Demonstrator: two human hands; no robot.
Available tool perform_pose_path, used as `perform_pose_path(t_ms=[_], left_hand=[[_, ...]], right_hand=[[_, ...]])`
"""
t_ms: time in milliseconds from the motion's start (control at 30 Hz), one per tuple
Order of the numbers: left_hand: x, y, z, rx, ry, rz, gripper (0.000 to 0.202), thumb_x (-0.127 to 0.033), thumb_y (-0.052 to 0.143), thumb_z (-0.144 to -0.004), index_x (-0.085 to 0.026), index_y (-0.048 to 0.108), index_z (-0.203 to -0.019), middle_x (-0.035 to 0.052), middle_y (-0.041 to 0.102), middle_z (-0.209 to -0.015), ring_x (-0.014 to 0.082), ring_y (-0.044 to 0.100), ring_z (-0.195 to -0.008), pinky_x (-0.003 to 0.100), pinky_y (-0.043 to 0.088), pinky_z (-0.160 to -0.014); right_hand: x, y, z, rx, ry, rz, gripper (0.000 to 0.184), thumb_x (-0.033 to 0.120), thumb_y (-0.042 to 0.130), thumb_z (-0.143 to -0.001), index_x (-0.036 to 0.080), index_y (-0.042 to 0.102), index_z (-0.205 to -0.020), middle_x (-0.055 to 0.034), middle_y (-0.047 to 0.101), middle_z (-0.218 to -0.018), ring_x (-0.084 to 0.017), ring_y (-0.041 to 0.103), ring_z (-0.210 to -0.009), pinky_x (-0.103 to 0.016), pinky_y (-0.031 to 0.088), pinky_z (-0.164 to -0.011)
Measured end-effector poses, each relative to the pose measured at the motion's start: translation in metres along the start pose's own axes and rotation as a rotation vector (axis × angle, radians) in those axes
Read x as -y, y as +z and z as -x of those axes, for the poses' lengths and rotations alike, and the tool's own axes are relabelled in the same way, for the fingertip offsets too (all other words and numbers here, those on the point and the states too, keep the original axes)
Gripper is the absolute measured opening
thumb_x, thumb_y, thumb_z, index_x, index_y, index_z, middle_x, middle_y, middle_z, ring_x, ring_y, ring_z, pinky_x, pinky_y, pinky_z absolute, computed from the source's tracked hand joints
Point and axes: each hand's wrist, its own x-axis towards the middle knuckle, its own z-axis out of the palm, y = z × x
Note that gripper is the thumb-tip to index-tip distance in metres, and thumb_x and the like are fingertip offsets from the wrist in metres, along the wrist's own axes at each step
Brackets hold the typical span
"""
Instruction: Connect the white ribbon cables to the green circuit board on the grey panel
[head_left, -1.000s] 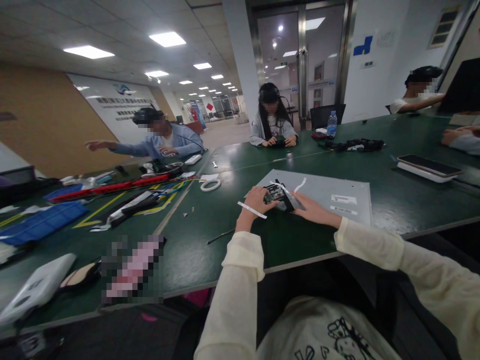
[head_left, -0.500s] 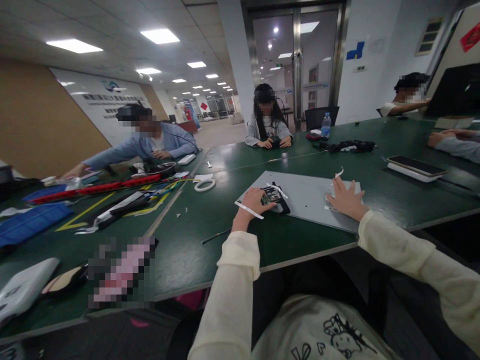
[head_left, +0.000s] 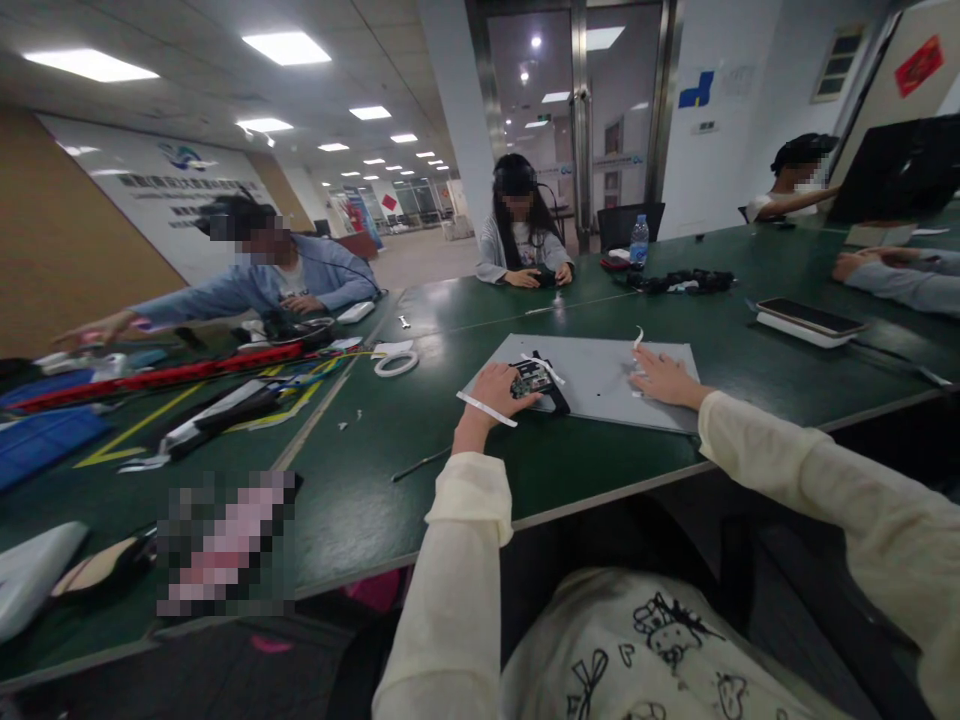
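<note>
My left hand [head_left: 493, 392] rests at the left end of a grey board [head_left: 592, 395]. Its thumb and fingers are closed about the near left edge of a green circuit board [head_left: 531, 379] in a black frame [head_left: 556, 395]. A thin white strip [head_left: 553, 369] lies over that frame, and another white strip [head_left: 486, 408] crosses the back of my left hand near the wrist. My right hand [head_left: 664, 380] lies low on the right part of the grey board, fingers stretched out. A small curled white strip [head_left: 639, 337] sticks up at its fingertips.
A roll of white tape [head_left: 396, 363] sits left of the grey board. Phone on a white box [head_left: 810, 325] at right; black straps [head_left: 686, 281] and a water bottle [head_left: 639, 243] beyond. Blue trays [head_left: 49, 445] and a red bar [head_left: 157, 378] at left. Other people sit around the table.
My right hand's fingers have drawn closer together from a wider spread. My left hand stays on the circuit board. The whole view has shifted slightly.
</note>
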Motion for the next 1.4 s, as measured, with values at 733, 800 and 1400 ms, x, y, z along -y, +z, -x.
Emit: perform_pose_path(t_ms=[733, 800, 1400], left_hand=[[0.007, 0.023, -0.001, -0.009, 0.064, 0.030, 0.051, -0.063, 0.058, -0.079, -0.017, 0.063, -0.099, 0.0108, 0.060, -0.099, 0.0267, 0.052, -0.097, 0.039, 0.041, -0.089], [0.004, 0.028, 0.000, -0.001, 0.089, 0.038, 0.050, -0.062, 0.058, -0.080, -0.017, 0.063, -0.099, 0.0104, 0.061, -0.099, 0.0259, 0.053, -0.097, 0.038, 0.041, -0.089], [-0.010, 0.032, 0.000, 0.027, 0.024, 0.079, 0.050, -0.063, 0.059, -0.078, -0.017, 0.064, -0.096, 0.0108, 0.062, -0.098, 0.0259, 0.056, -0.096, 0.038, 0.044, -0.088]], right_hand=[[0.046, -0.009, -0.033, 0.098, -0.587, -0.355, 0.069, 0.056, 0.039, -0.094, 0.028, 0.022, -0.154, -0.0020, 0.021, -0.158, -0.026, 0.022, -0.145, -0.046, 0.017, -0.118], [0.049, -0.009, -0.035, 0.107, -0.617, -0.352, 0.069, 0.056, 0.037, -0.095, 0.026, 0.022, -0.155, -0.0025, 0.019, -0.159, -0.025, 0.021, -0.145, -0.044, 0.017, -0.119], [0.050, -0.001, -0.038, -0.203, -0.367, -0.559, 0.062, 0.043, 0.044, -0.093, 0.028, 0.031, -0.151, -0.0068, 0.026, -0.157, -0.023, 0.061, -0.113, -0.043, 0.040, -0.107]])
